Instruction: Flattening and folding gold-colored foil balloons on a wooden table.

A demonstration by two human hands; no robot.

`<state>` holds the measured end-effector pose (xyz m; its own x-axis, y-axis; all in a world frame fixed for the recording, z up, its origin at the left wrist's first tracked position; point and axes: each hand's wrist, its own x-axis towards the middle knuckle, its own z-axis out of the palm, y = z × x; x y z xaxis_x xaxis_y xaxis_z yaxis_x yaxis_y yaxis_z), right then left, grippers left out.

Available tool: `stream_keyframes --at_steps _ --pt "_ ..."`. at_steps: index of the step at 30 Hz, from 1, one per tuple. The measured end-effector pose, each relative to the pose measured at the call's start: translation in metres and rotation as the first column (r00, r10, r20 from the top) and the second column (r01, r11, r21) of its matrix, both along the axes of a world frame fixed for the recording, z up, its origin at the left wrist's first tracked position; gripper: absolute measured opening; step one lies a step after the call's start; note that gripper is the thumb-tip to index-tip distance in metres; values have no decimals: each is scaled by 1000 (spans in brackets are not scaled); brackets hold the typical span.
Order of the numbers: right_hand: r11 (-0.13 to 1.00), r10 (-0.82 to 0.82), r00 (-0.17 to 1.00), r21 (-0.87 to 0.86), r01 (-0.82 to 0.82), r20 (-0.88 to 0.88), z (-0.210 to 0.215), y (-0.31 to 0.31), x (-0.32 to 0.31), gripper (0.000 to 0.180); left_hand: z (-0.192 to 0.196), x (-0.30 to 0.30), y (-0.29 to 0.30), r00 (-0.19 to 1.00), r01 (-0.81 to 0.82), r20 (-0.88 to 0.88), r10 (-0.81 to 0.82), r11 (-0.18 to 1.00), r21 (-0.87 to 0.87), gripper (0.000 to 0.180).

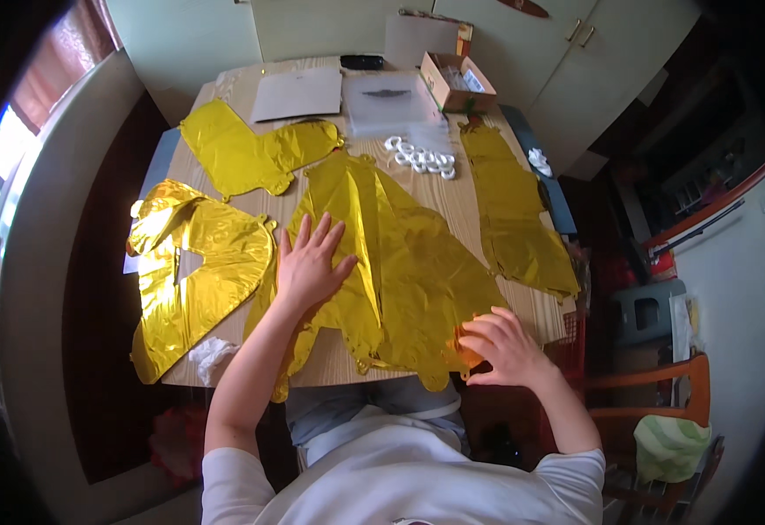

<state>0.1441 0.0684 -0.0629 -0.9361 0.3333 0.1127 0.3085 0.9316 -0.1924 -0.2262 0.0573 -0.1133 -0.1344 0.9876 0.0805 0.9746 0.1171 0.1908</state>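
Note:
A large flat gold foil balloon (400, 271) lies creased across the near middle of the table, its lower lobes reaching the front edge. My left hand (310, 262) rests palm down on its left part, fingers spread. At its lower right corner my right hand (509, 348) curls around the foil's edge, thumb below and fingers above; the fingertips are partly hidden. Three more uninflated gold foil balloons lie around it: a shiny curved one (207, 293) at the left, an angular one (242, 153) behind that, and a long one (509, 206) at the right.
The wooden table (360, 150) holds white rings (422, 157), a clear plastic sheet (391, 101), a pale flat folder (296, 94), an open cardboard box (458, 83) and a black item (361, 62). Crumpled tissue (213, 357) sits front left. A wooden chair (693, 385) stands at the right.

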Motion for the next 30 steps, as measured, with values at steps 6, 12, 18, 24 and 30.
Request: stream_keyframes --at_steps 6,12,18,24,30 --pt "969 -14 985 241 55 -170 -34 -21 11 36 -2 0 1 1000 10 4 -10 1000 25 67" --pt "950 12 970 306 65 -242 -38 -23 5 13 -4 0 1 1000 11 12 -11 999 52 66" --pt "948 33 963 313 55 -267 -37 -28 0 10 -5 -1 1 1000 12 -5 -12 999 34 64" --pt "950 44 963 308 42 -266 -33 -36 -7 12 -5 -3 0 1000 27 7 -27 999 29 58" --pt "949 57 965 313 26 -255 -35 -37 -7 14 -4 -5 -1 993 4 117 -13 997 76 63"
